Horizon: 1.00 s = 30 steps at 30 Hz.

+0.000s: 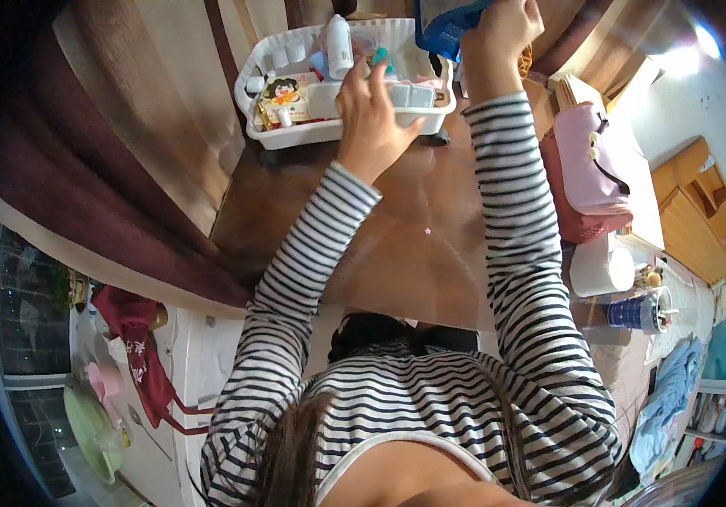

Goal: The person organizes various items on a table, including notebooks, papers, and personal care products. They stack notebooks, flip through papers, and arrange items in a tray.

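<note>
From my end, the basket (295, 135) sits at 12 o'clock on the worktop (405, 262), and the bottle (339, 46) inside rises above its far rim. The left hand (373, 114) is over the near side, fingers spread and thumb out toward 3 o'clock; I see nothing in their hold, though I cannot tell whether the tips touch the pale boxes (418, 95) there. The right hand (498, 42), between 12 and 1, has its fingers curled in, just beside the blue bag (447, 34). That bag runs off the top edge, and I cannot tell whether those fingers have hold of it.

The bottle worries me most: it is narrow and close to the left fingertips, so a careless sideways sweep could knock it over among the other contents. The basket has dark wheels (439, 138), so I judge that a push on its rim could make it roll. The blue bag is near the basket's 1 o'clock corner; swung toward 9 o'clock, it could catch the rim, and with my view cut off up there I might miss the snag. The pink bag (595, 160) at 2 o'clock lies near the right sleeve (511, 169), so a wide elbow swing could shove it.
</note>
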### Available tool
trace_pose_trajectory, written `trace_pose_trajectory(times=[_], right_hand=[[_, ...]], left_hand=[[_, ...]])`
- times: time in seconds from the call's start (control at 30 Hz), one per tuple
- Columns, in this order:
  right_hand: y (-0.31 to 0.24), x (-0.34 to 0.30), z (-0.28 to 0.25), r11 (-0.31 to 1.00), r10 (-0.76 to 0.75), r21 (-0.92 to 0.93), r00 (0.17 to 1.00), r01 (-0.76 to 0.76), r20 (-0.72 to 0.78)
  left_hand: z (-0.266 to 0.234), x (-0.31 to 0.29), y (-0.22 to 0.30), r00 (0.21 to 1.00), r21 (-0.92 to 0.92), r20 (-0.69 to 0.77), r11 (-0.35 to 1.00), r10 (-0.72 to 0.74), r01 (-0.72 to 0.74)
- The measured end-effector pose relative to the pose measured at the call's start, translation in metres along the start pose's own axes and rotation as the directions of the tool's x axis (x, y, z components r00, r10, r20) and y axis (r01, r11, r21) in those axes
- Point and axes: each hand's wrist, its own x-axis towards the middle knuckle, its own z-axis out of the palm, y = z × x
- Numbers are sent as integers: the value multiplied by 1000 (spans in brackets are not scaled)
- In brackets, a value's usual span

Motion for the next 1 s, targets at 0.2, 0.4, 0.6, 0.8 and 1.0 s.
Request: trace_pose_trajectory(times=[0.2, 0.4, 0.6, 0.8, 1.0], right_hand=[[-90, -109, -20, 961, 124, -246, 992, -123, -12], [-132, -152, -66, 853, 194, -522, 931, -5, 309], [-131, -166, -158, 662, 664, -491, 747, -567, 33], [-125, -214, -180, 571, 768, -319, 630, -756, -117], [-150, -240, -198, 502, 841, -63, 504, -863, -199]], left_hand=[[-3, 16, 60, 981, -502, -174, 865, -87, -12], [-18, -59, 97, 812, -928, 332, -11, -479, 373], [-42, -115, 51, 546, -555, 824, -415, -154, 721], [-47, -105, 26, 271, -293, 941, -87, -205, 952], [-49, -124, 22, 213, -191, 971, 179, -107, 965]])
